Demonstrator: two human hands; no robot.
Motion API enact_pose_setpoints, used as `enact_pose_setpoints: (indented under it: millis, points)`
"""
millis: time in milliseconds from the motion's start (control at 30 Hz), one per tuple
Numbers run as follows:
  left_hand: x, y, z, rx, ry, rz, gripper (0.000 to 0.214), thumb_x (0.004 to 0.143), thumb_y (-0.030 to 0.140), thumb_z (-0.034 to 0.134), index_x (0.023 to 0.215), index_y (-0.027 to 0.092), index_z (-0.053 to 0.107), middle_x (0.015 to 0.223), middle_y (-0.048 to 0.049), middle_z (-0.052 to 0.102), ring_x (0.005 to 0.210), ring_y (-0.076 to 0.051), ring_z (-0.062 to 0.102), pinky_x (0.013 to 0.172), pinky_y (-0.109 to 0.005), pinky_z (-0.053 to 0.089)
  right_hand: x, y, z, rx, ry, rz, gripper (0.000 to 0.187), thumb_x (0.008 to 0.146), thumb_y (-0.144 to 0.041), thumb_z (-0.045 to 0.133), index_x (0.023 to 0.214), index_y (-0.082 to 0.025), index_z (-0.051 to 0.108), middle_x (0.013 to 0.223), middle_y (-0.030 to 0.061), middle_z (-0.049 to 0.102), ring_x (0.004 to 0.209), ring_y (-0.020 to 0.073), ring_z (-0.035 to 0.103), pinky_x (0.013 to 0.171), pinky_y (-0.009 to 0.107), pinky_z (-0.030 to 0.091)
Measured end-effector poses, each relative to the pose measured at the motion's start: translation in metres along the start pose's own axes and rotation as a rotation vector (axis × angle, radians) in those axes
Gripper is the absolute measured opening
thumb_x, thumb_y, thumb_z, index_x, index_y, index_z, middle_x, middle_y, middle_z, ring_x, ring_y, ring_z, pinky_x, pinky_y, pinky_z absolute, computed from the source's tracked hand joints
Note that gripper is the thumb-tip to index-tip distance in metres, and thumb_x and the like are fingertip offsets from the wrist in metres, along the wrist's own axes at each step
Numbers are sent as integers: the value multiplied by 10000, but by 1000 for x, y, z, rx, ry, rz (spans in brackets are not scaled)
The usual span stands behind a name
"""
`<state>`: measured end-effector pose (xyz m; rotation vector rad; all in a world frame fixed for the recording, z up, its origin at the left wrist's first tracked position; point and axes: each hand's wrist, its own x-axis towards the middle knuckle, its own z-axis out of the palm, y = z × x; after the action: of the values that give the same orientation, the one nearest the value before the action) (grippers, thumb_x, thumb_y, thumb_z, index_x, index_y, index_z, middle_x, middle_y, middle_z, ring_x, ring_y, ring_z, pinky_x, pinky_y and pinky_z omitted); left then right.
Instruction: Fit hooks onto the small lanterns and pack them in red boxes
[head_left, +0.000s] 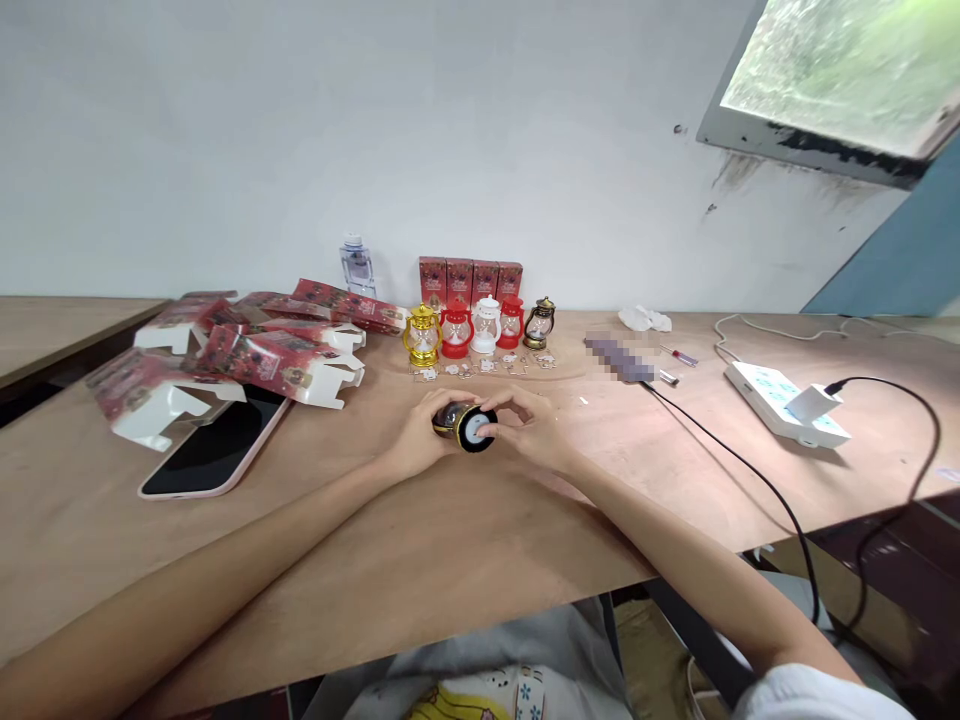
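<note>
Lantern (465, 427) lying flat — base faces wearer; left hand (418, 442), right hand (531, 432) closed around it.

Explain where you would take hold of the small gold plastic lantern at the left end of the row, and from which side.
Probably best by its top, from above: the small gold plastic lantern stands upright, its left side free, while the small red plastic lantern crowds its right.

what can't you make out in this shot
Head view only.
Lantern: body mostly covered by left hand and right hand.
Phone: far end under the flattened boxes.
Item beside the black cable: blurred out.
Print on the red boxes: too small.
</note>
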<state>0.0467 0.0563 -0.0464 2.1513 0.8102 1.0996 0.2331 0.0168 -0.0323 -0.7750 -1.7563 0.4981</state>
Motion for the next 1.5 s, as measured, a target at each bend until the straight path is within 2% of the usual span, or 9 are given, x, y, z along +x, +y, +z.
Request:
enact_pose_setpoints:
  millis: [333,533,867,1067,1167,1233,1333,1400,1500]
  points:
    - [1,2,0,27,0,33,409,626,268,766,999,198,610,1044,-52,665,982,-222,587,911,-377,436,-1,1,1,-72,-9,-45,128,754,-308,725,789,-201,664,801,4,706,771,129,655,753,263,507]
    - [-1,1,2,40,21,-14,434,631,345,787,1012,188,649,1009,-65,656,978,-252,570,855,-369,443,-1,-4,1,-81,-21,-27,70,787,-251,688,749,-200,659,793,11,702,852,156,679,776,280,513]
    - [0,-1,1,35,22,2,460,609,308,786,1021,182,624,1049,-75,654,993,-244,582,899,-393,445,1,0,-1,-39,-51,-53,107,757,-308,721,756,-210,676,878,35,697,924,168,662,851,316,504]
    - [1,-2,0,25,33,-8,465,583,292,789,1004,195,619,1051,-62,665,1006,-245,595,926,-401,444,2,5,1,165,-133,84,264,678,-344,781,835,-210,616,965,31,654,967,165,624,896,333,489]
    - [0,-1,0,-60,39,-24,479,613,292,767,1048,184,596,1095,-76,655,1031,-244,600,923,-390,455,8,11,-11,164,-148,126,280,725,-356,738,925,-215,600,977,27,663,941,159,634,870,324,497]
    - [0,-1,0,-95,38,-29,471,621,270,757,1050,177,587,1113,-81,649,1042,-240,601,928,-384,456,14,14,-31,-17,-73,158,174,819,-337,631,932,-206,609,954,34,679,883,152,642,819,307,503]
    - [0,-1,1,-110,38,-33,474,611,257,761,1039,170,580,1128,-89,642,1060,-242,595,944,-385,451,22,18,-71,-584,-21,235,135,855,-178,515,913,-181,637,951,66,695,899,181,635,830,320,475]
    - [0,0,1,-119,37,-41,477,609,262,764,1037,168,574,1133,-94,639,1067,-243,593,950,-388,451,24,20,-96,-975,-88,388,266,812,-62,457,951,-177,653,968,93,697,945,226,631,806,332,458]
    - [0,1,1,-126,34,-50,476,612,262,762,1038,173,570,1131,-92,641,1067,-242,595,951,-396,452,22,22,-118,-1262,-230,655,352,775,-52,462,1039,-191,650,1000,112,685,914,256,644,725,316,447]
